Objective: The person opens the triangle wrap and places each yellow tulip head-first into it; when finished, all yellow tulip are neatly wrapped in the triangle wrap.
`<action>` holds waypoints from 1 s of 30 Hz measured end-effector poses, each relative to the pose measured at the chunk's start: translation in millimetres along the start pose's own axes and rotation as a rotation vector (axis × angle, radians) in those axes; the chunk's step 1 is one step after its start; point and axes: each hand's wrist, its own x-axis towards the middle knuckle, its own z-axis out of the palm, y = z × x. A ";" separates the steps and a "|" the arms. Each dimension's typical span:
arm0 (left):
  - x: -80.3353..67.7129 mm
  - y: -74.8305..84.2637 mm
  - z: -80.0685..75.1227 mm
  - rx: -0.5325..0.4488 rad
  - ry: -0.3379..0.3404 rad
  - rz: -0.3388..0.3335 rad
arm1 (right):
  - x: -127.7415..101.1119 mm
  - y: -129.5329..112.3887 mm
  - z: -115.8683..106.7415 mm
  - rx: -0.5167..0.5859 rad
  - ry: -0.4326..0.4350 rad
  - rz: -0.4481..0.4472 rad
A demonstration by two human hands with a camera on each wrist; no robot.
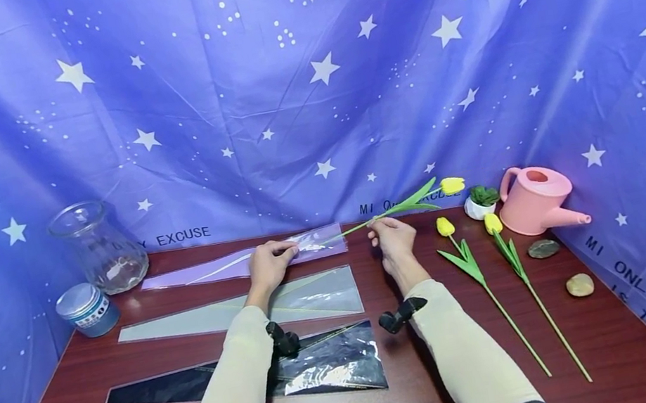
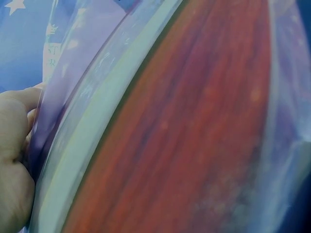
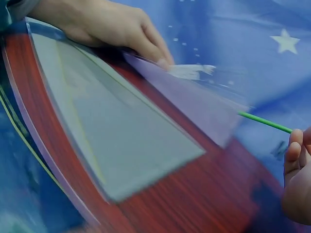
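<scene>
My left hand (image 1: 285,253) pinches the wide mouth of a purple cellophane sleeve (image 1: 212,268) that lies along the back of the wooden table (image 1: 609,339). My right hand (image 1: 376,229) holds the green stem of a yellow tulip (image 1: 451,185), and the stem's lower end runs inside the sleeve. In the right wrist view the left hand (image 3: 146,41) lifts the sleeve (image 3: 194,97) at its mouth, the stem (image 3: 265,121) enters it, and the right fingers (image 3: 294,155) curl at the edge. The left wrist view shows the hand's palm (image 2: 12,145) against the sleeve (image 2: 73,92).
A grey sleeve (image 1: 251,307) and a black sleeve (image 1: 325,365) lie nearer me. Two more yellow tulips (image 1: 468,263) (image 1: 507,249) lie on the right. A glass vase (image 1: 100,249) and tin (image 1: 86,309) stand back left; a small potted plant (image 1: 479,200), pink watering can (image 1: 537,198) and two stones (image 1: 543,249) (image 1: 579,285) are right.
</scene>
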 end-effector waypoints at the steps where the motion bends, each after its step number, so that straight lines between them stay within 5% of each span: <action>1: -0.2 0.2 -0.1 0.000 0.001 -0.001 | -2.0 3.3 4.1 -0.007 -0.002 0.013; 10: -1.2 1.0 1.7 -0.003 -0.010 0.007 | -17.7 21.4 28.7 -0.029 -0.015 0.116; 19: -1.2 1.8 2.5 0.012 -0.003 0.014 | -21.8 26.8 30.3 -0.075 -0.010 0.164; 30: -2.9 2.5 1.6 0.017 -0.001 0.018 | -25.2 24.3 18.9 -0.443 -0.057 0.028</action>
